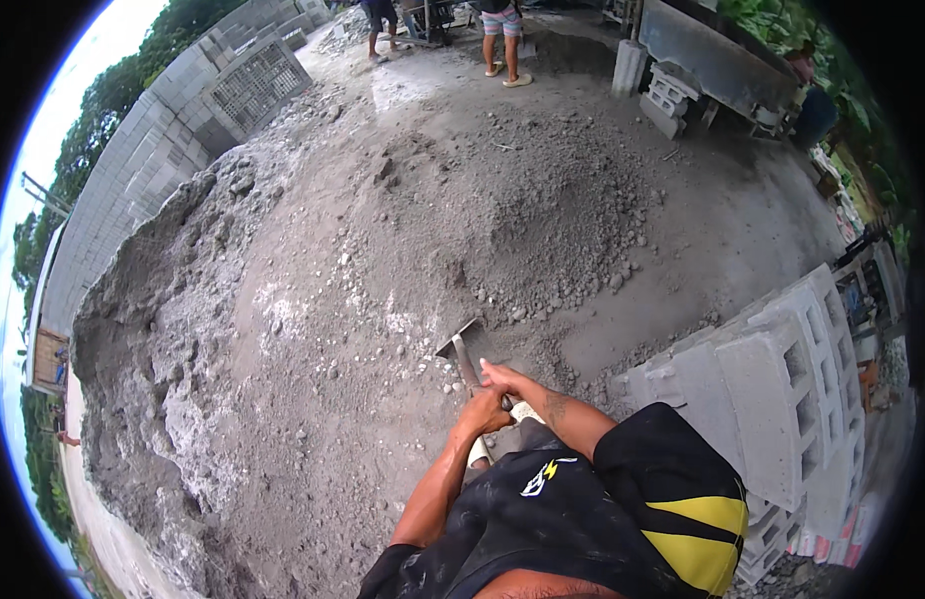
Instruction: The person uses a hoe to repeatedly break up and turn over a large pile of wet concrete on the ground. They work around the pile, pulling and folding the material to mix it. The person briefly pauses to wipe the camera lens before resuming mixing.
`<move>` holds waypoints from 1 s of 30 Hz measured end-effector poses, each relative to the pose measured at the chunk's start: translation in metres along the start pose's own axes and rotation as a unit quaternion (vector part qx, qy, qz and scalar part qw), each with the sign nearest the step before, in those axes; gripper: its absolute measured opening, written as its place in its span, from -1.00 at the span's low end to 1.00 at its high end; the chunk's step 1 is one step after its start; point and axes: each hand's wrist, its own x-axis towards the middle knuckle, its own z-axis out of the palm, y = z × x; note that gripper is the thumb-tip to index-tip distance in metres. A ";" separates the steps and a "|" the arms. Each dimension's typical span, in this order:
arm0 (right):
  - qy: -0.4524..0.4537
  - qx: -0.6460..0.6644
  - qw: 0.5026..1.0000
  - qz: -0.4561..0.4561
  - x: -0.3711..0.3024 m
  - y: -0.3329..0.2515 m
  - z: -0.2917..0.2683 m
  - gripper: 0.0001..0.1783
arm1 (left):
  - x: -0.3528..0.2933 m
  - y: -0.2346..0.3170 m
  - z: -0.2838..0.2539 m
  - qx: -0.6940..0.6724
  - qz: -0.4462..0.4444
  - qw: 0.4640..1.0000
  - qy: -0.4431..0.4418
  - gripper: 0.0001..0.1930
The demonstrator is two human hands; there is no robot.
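Note:
A shovel (464, 361) slants away from my body, its flat metal blade set against loose grey gravel. My left hand (484, 411) is wrapped around the handle close to its dark upper end. Just beyond it, my right hand (499, 378) lies closed against the same handle, with one digit sticking up; its other fingers are partly hidden. A large mound of grey sand and gravel (557, 215) rises just past the blade. Below my hands, my legs and pale footwear show only in part.
Hollow concrete blocks (772, 369) are stacked close on my right. A rough, hardened bank (148, 349) runs along the left, with a block wall (148, 165) behind it. Two people (500, 40) stand at the far end. A large metal trough (717, 50) stands far right.

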 end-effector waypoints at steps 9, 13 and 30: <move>-0.309 0.335 0.866 0.205 -0.006 -0.017 0.038 -0.32 | -0.057 0.092 -0.064 0.001 -0.046 0.990 0.130 -0.57; -0.161 0.440 0.848 0.247 -0.018 -0.021 0.038 -0.31 | -0.088 0.132 -0.072 0.086 -0.064 0.993 0.054 -0.49; -0.157 0.392 0.871 0.251 -0.002 0.005 0.010 -0.46 | -0.100 0.133 -0.037 0.075 -0.049 0.990 0.113 -0.48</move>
